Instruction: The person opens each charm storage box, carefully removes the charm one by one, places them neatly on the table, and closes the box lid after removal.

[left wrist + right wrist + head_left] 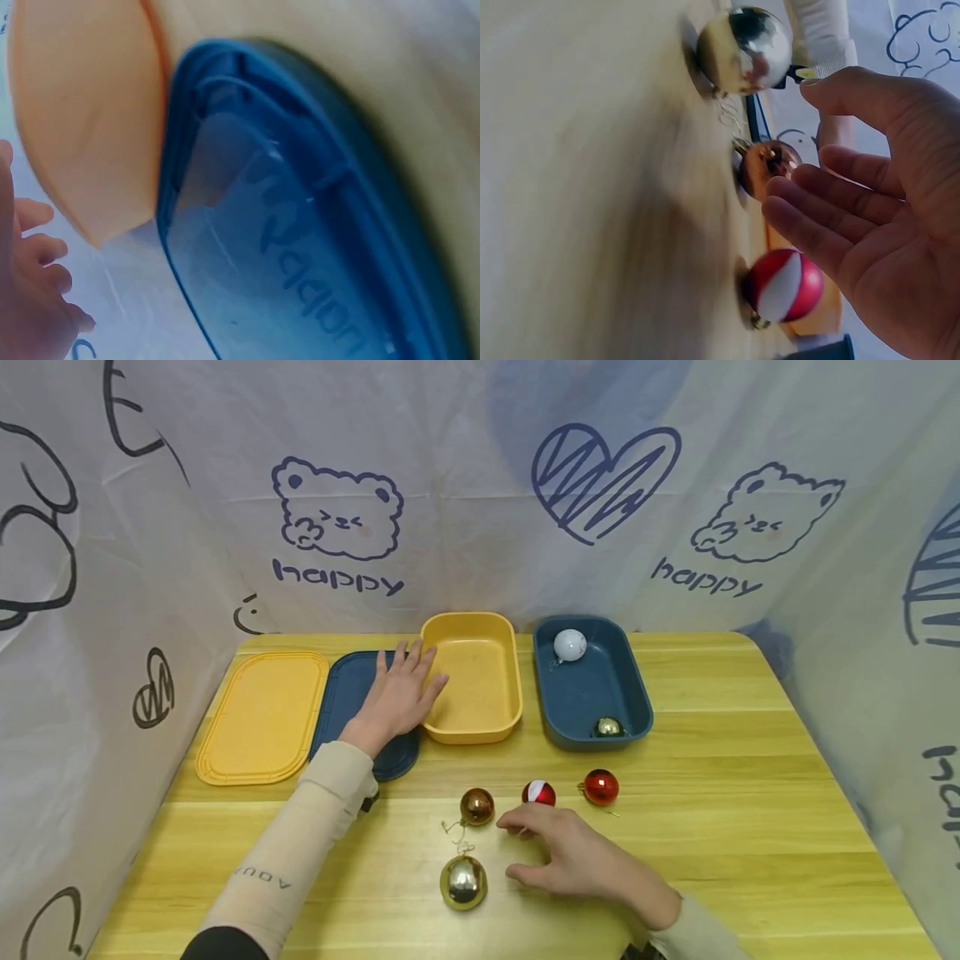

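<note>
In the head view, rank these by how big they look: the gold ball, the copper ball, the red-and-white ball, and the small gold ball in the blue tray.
1. Gold ball, nearest the camera, which may flatter it.
2. Copper ball.
3. Red-and-white ball, partly hidden by the right hand, so unsure against the copper one.
4. Small gold ball in the blue tray.

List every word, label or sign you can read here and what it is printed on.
"happy" under the left bear on the backdrop cloth
"happy" under the right bear
"AOUS", upside down, on the left sleeve
Mirrored lettering reflected in the blue lid: too blurred to read
</note>
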Demonstrator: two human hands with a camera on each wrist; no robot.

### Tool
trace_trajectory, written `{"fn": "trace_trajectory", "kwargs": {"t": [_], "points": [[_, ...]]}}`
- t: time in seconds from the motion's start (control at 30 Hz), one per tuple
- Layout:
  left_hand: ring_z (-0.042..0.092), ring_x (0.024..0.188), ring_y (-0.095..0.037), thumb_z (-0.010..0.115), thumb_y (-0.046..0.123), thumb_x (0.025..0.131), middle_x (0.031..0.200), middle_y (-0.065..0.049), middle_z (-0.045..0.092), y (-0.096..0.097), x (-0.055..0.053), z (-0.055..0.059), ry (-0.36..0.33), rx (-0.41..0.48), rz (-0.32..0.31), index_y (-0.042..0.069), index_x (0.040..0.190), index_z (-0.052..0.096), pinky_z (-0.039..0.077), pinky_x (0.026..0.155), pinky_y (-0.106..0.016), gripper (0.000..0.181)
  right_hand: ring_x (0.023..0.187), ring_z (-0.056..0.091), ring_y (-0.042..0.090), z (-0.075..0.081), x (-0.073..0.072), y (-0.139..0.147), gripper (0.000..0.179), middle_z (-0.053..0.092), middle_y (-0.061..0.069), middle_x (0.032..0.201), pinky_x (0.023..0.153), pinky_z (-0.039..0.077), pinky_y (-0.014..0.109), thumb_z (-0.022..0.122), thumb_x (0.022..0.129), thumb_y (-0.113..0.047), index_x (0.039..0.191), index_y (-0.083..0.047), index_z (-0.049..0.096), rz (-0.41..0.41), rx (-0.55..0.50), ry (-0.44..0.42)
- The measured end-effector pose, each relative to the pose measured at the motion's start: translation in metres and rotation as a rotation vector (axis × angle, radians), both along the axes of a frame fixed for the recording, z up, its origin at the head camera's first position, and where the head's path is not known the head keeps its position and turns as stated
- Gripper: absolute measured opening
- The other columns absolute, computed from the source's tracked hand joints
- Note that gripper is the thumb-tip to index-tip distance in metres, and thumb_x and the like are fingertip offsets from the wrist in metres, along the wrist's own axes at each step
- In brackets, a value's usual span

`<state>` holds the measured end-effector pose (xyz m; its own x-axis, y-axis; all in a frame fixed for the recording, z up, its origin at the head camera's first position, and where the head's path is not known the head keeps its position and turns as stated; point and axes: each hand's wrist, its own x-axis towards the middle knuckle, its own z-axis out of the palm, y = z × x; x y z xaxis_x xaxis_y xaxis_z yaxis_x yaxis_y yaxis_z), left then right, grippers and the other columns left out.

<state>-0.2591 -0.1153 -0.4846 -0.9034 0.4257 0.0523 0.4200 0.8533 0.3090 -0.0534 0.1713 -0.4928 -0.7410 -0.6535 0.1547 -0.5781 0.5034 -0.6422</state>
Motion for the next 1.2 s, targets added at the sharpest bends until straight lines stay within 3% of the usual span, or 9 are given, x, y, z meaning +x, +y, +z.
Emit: {"fn": "trace_trajectory", "kwargs": {"t": [0.3, 0.53, 0.7, 0.93, 1.1, 1.2], "points": [[0.009, 0.165, -0.04, 0.035, 0.055, 0.113, 0.176, -0.017, 0.019, 0.037, 0.012, 0.015, 0.028, 0.001, -0.112, 0.014, 0.169, 0.026, 0.004, 0.13, -0.068, 0.071, 0.101, 0.073, 0.021, 0.02, -0.018, 0.024, 0.046, 0.076, 0.006, 0.115, 0.088, 0.063, 0.038, 0.086, 0.089, -0.018, 0.13, -0.008, 0.069, -0.066, -0.062, 0.028], [0.012, 0.165, -0.04, 0.037, 0.055, 0.112, 0.175, -0.017, 0.022, 0.065, 0.017, 0.017, 0.053, -0.003, -0.179, 0.012, 0.168, 0.029, 0.006, 0.13, -0.067, 0.071, 0.104, 0.073, 0.017, 0.039, -0.034, 0.052, 0.042, 0.075, 0.001, 0.117, 0.089, 0.063, 0.039, 0.085, 0.091, -0.017, 0.13, -0.012, 0.07, -0.201, -0.077, 0.018], [0.011, 0.165, -0.04, 0.037, 0.056, 0.112, 0.175, -0.018, 0.022, 0.078, 0.018, 0.016, 0.043, -0.004, -0.206, 0.012, 0.168, 0.029, 0.005, 0.13, -0.067, 0.072, 0.105, 0.073, 0.015, 0.048, -0.047, 0.071, 0.039, 0.074, -0.001, 0.116, 0.091, 0.063, 0.038, 0.084, 0.092, -0.013, 0.128, -0.013, 0.072, -0.247, -0.11, 0.021], [0.011, 0.165, -0.04, 0.035, 0.057, 0.112, 0.176, -0.016, 0.022, 0.095, 0.02, 0.013, 0.04, -0.026, -0.237, 0.012, 0.168, 0.029, 0.005, 0.13, -0.066, 0.072, 0.102, 0.075, 0.027, 0.046, -0.066, 0.093, 0.036, 0.074, 0.016, 0.121, 0.091, 0.063, 0.042, 0.079, 0.095, -0.013, 0.13, -0.004, 0.071, -0.334, -0.129, -0.044], [0.013, 0.164, -0.04, 0.036, 0.057, 0.112, 0.175, -0.016, 0.023, 0.109, 0.023, 0.013, 0.05, -0.039, -0.272, 0.011, 0.168, 0.029, 0.008, 0.13, -0.067, 0.073, 0.101, 0.075, 0.03, 0.043, -0.08, 0.106, 0.034, 0.074, 0.018, 0.121, 0.089, 0.063, 0.035, 0.077, 0.098, -0.015, 0.13, -0.004, 0.071, -0.413, -0.104, -0.06], [0.013, 0.164, -0.041, 0.035, 0.057, 0.112, 0.175, -0.016, 0.024, 0.117, 0.025, 0.013, 0.057, -0.047, -0.287, 0.011, 0.168, 0.029, 0.009, 0.13, -0.067, 0.073, 0.102, 0.074, 0.03, 0.04, -0.087, 0.112, 0.034, 0.074, 0.018, 0.123, 0.09, 0.063, 0.04, 0.075, 0.099, -0.017, 0.13, -0.004, 0.071, -0.444, -0.08, -0.052]]}}
